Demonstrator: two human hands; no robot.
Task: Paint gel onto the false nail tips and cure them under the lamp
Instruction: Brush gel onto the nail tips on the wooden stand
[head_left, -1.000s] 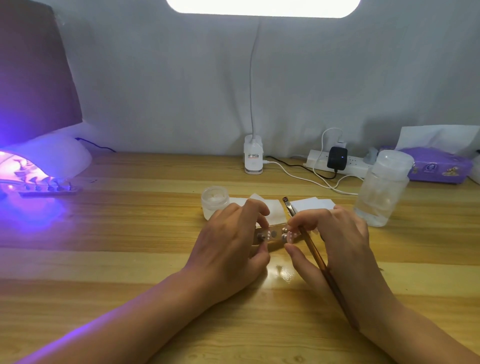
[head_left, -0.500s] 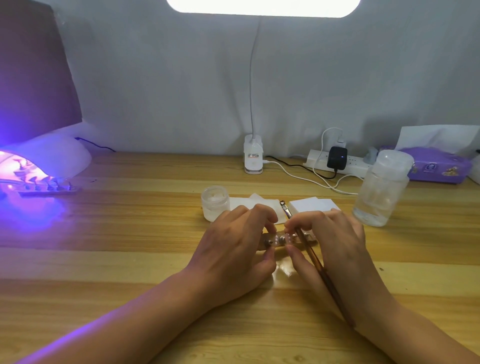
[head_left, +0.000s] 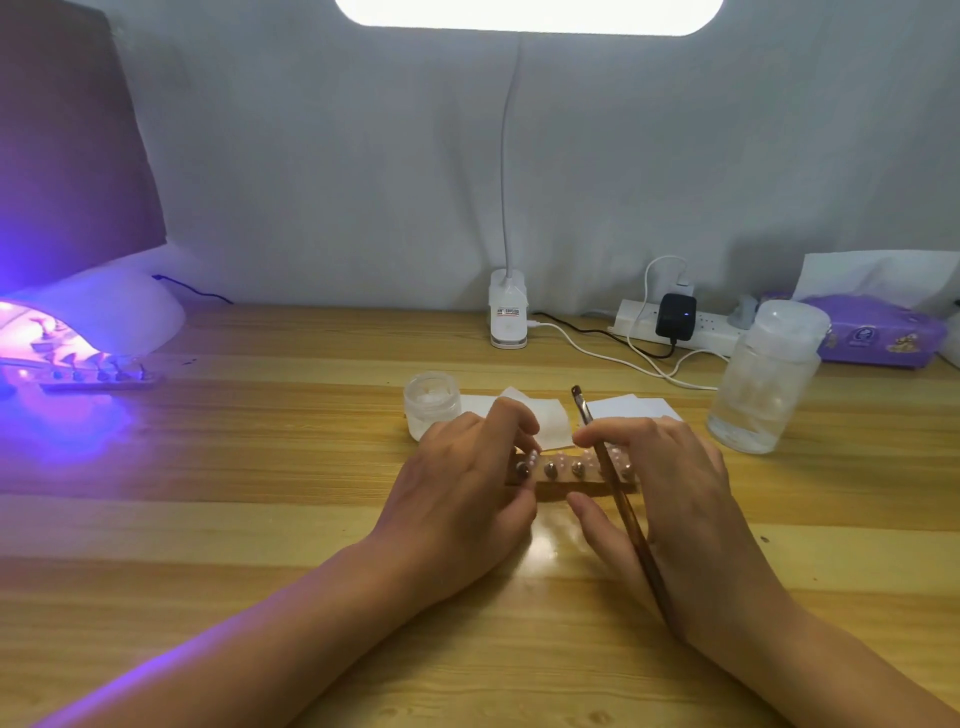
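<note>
Holder (head_left: 571, 487) in left hand (head_left: 467, 499), brush (head_left: 618, 488) in right (head_left: 680, 499).

A single head-worn wide-angle camera looks forward and down, close over the table (head_left: 208, 519), toward the wall (head_left: 311, 182).

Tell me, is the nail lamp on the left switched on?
On. The nail lamp glows purple inside and casts violet light over the table.

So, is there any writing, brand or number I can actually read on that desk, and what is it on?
Nothing here reads clearly.
Label on the desk lamp's clip base: red and dark print, too small to read.
Round logo on the purple tissue pack: blurred, unreadable.
</note>
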